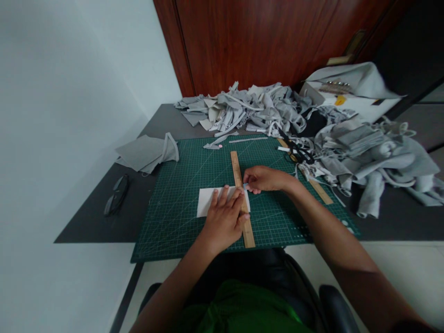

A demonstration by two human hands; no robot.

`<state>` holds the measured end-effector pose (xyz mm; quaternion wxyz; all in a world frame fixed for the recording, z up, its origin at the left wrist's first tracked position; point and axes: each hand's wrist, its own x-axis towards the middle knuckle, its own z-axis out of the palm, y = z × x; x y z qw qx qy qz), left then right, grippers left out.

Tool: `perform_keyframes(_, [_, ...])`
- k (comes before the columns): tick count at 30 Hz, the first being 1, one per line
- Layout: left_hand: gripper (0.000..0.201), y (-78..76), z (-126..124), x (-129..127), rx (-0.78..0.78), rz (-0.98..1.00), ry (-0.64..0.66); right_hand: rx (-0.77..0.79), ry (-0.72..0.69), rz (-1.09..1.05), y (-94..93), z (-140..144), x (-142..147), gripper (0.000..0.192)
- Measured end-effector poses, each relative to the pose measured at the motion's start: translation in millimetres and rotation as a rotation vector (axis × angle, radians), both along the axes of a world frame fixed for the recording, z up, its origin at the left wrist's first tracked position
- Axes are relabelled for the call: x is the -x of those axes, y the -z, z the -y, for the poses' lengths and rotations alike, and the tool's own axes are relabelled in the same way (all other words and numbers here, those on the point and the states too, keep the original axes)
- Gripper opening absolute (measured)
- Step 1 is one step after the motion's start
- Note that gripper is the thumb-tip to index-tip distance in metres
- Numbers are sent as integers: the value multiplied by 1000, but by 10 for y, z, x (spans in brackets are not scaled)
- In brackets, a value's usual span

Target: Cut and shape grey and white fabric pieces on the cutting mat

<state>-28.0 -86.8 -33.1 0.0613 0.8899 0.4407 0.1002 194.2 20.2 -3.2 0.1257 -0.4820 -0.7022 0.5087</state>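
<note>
Head view. A dark grey table point(163, 121) is standing against a pale wall, with a reddish-brown wooden door point(263, 41) closing off the far side. A green cutting mat point(180, 208) with a printed grid is covering the near middle of the table, its front edge reaching the table's edge. The person is sitting in a black chair point(333, 305) at the table, green clothing showing at the bottom of the frame.

A white rectangular piece point(207, 200) — paper or cloth, I cannot tell which — is lying flat near the centre of the mat. A wooden ruler point(237, 172) is lying across its right end, running from far to near. The left hand point(225, 217) is pressing down with fingers spread flat, covering part of the piece and the ruler's near half. The right hand point(263, 179) is resting just right of the ruler, fingertips pinched together on something small and pale at the ruler's edge; what it is cannot be made out.

No proper containers are showing. A heap of grey fabric scraps point(243, 111) is lying at the far edge of the table, and a second pile of folded grey cloth point(374, 152) is spreading over the right side. Black-handled scissors point(298, 152) are lying at the mat's right corner, near a second wooden ruler point(321, 190). A folded grey cloth point(147, 152) is lying left of the mat, with dark glasses point(117, 195) nearer — well apart from both hands.
</note>
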Motion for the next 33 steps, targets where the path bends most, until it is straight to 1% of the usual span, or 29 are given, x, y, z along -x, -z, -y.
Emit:
perform_keyframes(5, [60,-15,9,-2,-6,12,1,1,1,7,3,9,3,14])
perform_keyframes(12, [59,-38,20,-5,21,33,1,26,-53,5,-7,27,-12,13])
perform_keyframes(19, [58,-27,18,-1,15,31,3,44,-98,-8,-9,40,-34,14])
perform_keyframes(24, [59,-7,13,5,5,35,5,69,-132,-7,-22,65,-12,10])
perform_keyframes(30, [59,35,5,6,3,49,0,87,-106,29,-12,109,32,10])
perform_keyframes(33, [58,57,7,13,-4,62,2,72,-91,49,-16,149,45,10])
